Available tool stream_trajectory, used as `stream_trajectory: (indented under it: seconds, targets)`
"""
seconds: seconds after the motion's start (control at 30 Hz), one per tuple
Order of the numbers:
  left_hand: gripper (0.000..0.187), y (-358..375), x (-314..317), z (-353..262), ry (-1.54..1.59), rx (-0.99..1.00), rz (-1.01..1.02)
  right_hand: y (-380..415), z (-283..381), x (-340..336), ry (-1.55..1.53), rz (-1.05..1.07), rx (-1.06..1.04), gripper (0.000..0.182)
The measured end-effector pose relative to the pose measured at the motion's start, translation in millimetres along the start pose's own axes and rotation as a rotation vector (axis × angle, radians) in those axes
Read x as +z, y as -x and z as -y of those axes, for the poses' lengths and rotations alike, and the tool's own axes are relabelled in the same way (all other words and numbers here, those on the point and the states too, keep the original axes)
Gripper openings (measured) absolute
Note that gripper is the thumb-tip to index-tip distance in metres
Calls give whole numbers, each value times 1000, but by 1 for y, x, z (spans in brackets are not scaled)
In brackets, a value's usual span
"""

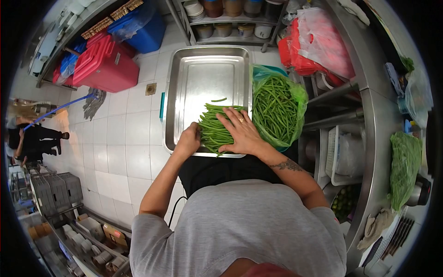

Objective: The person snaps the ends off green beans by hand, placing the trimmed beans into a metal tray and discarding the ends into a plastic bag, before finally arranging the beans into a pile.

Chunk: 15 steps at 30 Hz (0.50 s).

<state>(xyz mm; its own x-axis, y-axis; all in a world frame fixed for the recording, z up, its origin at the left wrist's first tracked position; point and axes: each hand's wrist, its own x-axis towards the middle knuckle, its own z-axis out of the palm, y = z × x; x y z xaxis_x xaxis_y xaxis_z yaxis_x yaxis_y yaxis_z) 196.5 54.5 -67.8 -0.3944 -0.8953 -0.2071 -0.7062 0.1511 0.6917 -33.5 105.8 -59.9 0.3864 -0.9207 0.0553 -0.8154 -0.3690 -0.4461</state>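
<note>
A pile of green beans (215,127) lies at the near end of a metal tray (207,76), most of them side by side. My right hand (243,133) rests flat on top of the pile with its fingers spread; a ring shows on one finger. At the pile's left edge my left hand (188,140) is closed, its curled fingers at the bean ends and partly hidden. One loose bean (218,99) lies just beyond the pile. To the right of the tray, a green plastic bag (299,111) stands open, full of more green beans.
Red lidded bins (110,64) and a blue bin (143,32) stand at the left back. Shelves with tubs (230,21) are ahead. A steel counter (376,124) runs along the right. Another person (34,138) with a blue-handled mop (94,104) is at far left.
</note>
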Motion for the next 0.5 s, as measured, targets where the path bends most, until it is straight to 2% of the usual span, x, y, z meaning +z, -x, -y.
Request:
stream_trajectory:
  seconds: [0.07, 0.17, 0.23, 0.37, 0.4, 0.5]
  targets:
    - [16, -3, -9, 8, -43, -3, 79, 2, -2, -1, -56, -22, -11, 107]
    - [18, 2, -23, 15, -358, -13, -50, 10, -1, -9, -106, 5, -52, 107]
    - [19, 5, -21, 17, -315, 12, 32, 14, 2, -11, -73, 82, -90, 108]
    - [26, 10, 2, 2, -97, 46, 132, 10, 7, 4, -28, -46, 17, 97]
    - [28, 10, 5, -2, -103, 73, 87, 8, 9, 8, -20, -57, 43, 95]
    - [28, 8, -9, -9, -110, -83, 211, 5, 11, 13, -24, -82, 104, 89]
